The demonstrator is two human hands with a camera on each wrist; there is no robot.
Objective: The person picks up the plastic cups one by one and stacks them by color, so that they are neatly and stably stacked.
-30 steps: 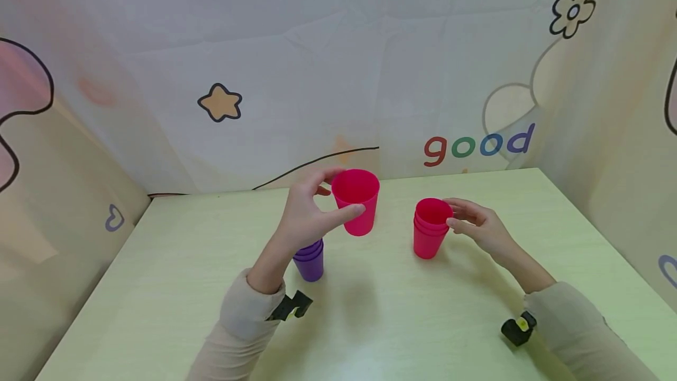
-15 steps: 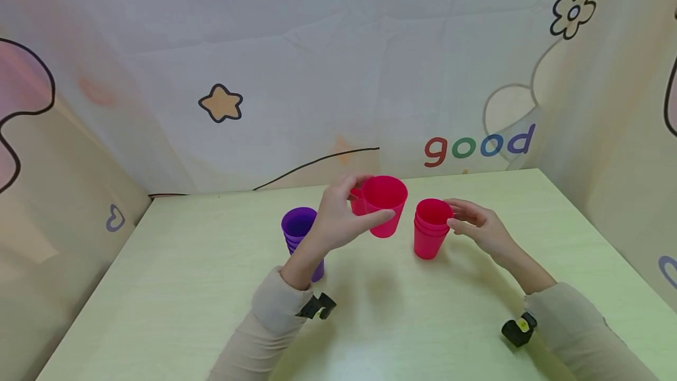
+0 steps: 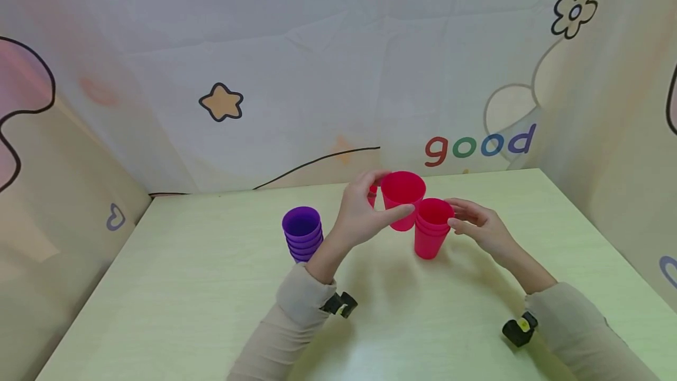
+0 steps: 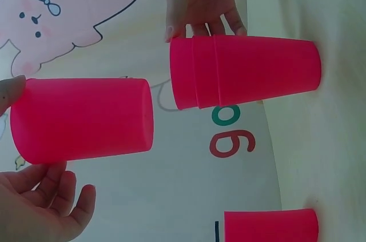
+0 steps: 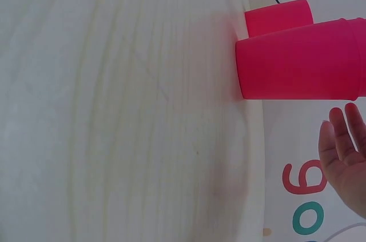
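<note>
My left hand (image 3: pixel 359 211) grips a pinkish-red cup (image 3: pixel 403 200) by its sides near the rim, thumb in front and fingers behind. In the head view this cup, upright and off the table, overlaps the upper left of a stack of nested red cups (image 3: pixel 429 237). The left wrist view shows a gap between the held cup (image 4: pixel 83 119) and the stack (image 4: pixel 263 70). On the stack's right side, my right hand (image 3: pixel 481 228) has thumb and fingers spread by the rim. In the right wrist view its fingers (image 5: pixel 343 133) look fairly straight beside the stack.
Another red cup (image 3: pixel 372 196) stands on the table farther back, mostly behind my left hand. A stack of nested purple cups (image 3: pixel 302 231) stands left of my left wrist, which hides its base. A printed cloth (image 3: pixel 317 75) hangs behind the pale table (image 3: pixel 185 287).
My left hand has carried the red cup rightward, from beside the purple stack to beside the red stack. The purple stack shows more fully now. My right hand has stayed by the red stack.
</note>
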